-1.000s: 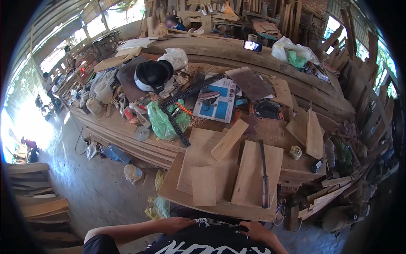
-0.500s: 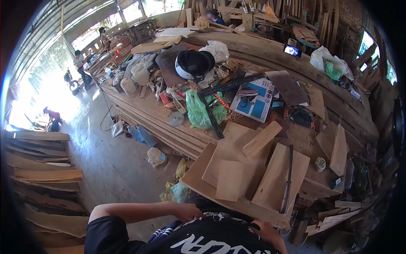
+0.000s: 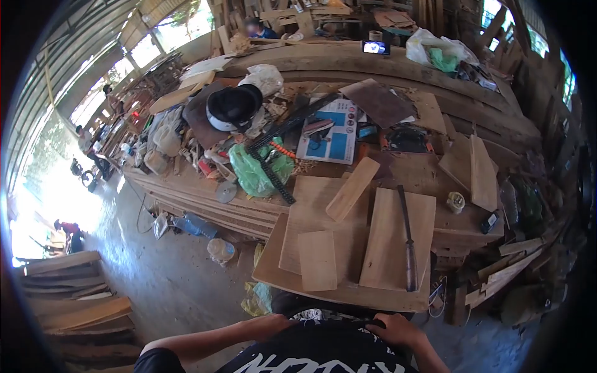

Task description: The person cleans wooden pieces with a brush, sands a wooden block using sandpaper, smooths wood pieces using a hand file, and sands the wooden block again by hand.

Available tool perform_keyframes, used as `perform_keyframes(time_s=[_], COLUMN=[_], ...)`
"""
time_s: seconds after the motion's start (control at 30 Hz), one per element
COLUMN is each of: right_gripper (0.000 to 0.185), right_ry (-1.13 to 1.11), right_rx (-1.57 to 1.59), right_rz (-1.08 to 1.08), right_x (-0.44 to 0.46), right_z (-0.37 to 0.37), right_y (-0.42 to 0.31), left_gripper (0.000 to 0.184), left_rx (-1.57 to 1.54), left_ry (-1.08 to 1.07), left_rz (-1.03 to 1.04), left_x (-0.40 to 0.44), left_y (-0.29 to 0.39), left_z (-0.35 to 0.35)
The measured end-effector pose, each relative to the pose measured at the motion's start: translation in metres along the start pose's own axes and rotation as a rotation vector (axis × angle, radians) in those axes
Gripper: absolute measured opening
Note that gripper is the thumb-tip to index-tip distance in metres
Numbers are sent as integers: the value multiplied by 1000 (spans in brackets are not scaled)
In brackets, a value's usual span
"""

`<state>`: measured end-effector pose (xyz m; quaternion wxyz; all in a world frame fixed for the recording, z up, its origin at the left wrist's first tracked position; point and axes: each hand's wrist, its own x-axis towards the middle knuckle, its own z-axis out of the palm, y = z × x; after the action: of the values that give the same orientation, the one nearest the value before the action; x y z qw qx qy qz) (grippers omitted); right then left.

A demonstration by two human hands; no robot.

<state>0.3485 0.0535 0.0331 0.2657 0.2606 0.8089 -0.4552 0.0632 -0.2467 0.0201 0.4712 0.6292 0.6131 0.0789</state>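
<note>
My left hand (image 3: 272,324) is closed at the left side of the black T-shirt (image 3: 329,345) I wear, its fingertips partly hidden in the cloth. My right hand (image 3: 394,328) grips the same shirt's edge on the other side. Just beyond them, a wide wooden board (image 3: 348,299) carries several smaller pieces. Among these are a small rectangular board (image 3: 317,261), a narrow wooden strip (image 3: 352,189) and a longer plank (image 3: 388,239). A chisel-like tool (image 3: 408,239) with a long dark blade and a handle lies on that plank.
A black-and-white cap (image 3: 233,107), green plastic bag (image 3: 252,171), black carpenter's square (image 3: 272,177) and blue-white box (image 3: 329,133) lie farther back. A tape roll (image 3: 456,202) is at the right. A lit phone (image 3: 375,48) stands on thick timber. Stacked boards (image 3: 81,311) lie left; other people are in the background.
My view has turned right, so the bench shifts left in it. My right hand shows more fully at the shirt's edge, and the shirt front sits lower. The wood and tool keep their places.
</note>
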Motion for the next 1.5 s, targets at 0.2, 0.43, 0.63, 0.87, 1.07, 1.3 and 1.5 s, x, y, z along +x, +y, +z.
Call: perform_keyframes(time_s=[0.2,0.43,0.63,0.87,1.07,1.3,1.5], right_gripper=[62,50,50,49,40,31,31], right_ry=[-56,-71,-102,-188,-4,-45,-21], right_rx=[52,43,43,56,60,-479,-414], right_rz=[109,100,87,29,-119,-217,-520], right_x=[-22,-26,-44,-38,-40,-2,28], right_z=[-9,1,8,33,19,-1,-2], right_y=[9,44,71,115,55,9,20], left_gripper=[49,37,29,30,32,30,39], left_rx=[8,176,88,54,-221,-119,-266], left_ry=[-121,-110,-38,-34,-4,-276,-214], left_rz=[-79,75,202,304,-242,-352,-406], left_x=[46,71,95,96,14,-26,-35], left_y=[-4,15,18,12,30,18,9], left_z=[-13,-33,-38,-33,-39,-22,9])
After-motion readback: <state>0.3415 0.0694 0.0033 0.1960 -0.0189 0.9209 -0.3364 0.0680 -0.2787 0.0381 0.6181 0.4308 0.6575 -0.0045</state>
